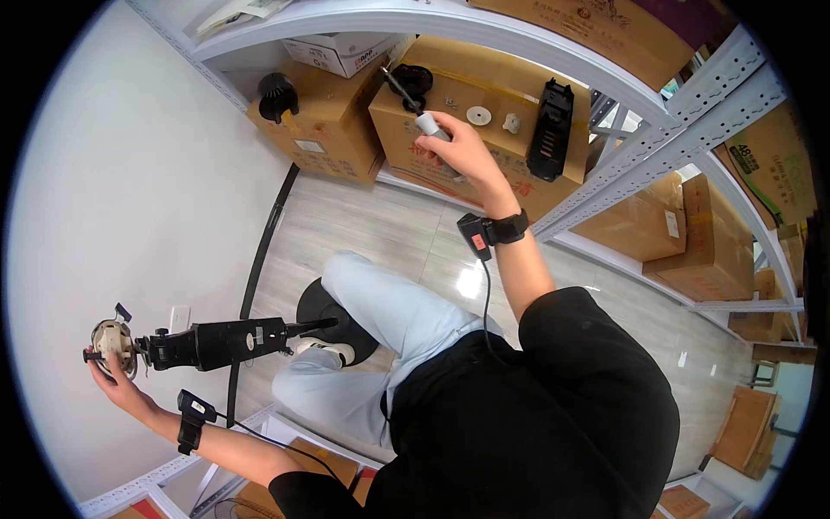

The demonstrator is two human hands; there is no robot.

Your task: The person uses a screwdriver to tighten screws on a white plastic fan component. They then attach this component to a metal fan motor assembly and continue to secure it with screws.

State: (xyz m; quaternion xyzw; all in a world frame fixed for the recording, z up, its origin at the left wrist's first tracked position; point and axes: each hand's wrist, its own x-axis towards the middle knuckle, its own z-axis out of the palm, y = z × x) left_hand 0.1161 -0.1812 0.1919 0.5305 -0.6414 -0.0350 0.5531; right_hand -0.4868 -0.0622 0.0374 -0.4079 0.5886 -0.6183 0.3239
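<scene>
My left hand (125, 394) has its fingers round the side of a cream and metal motor (112, 337). The motor tops a black stand (235, 341) that rises from a round black base (309, 298) by my shoe. Over at the shelf, my right hand (467, 154) grips a screwdriver (430, 127) by its grey handle, the shaft pointing up and left. Its tip is close to a black ring-shaped part (412, 81) on a cardboard box (402, 143). On that same box lie small screws (450, 102), a white disc (478, 115), a small white part (511, 123) and a long slotted black housing (552, 130).
Another box (333, 121) to the left carries a black domed part (277, 97). Metal shelf uprights (640, 160) stand right of my right arm. A white wall (112, 208) runs behind the motor. Cables hang from the black bands on both wrists.
</scene>
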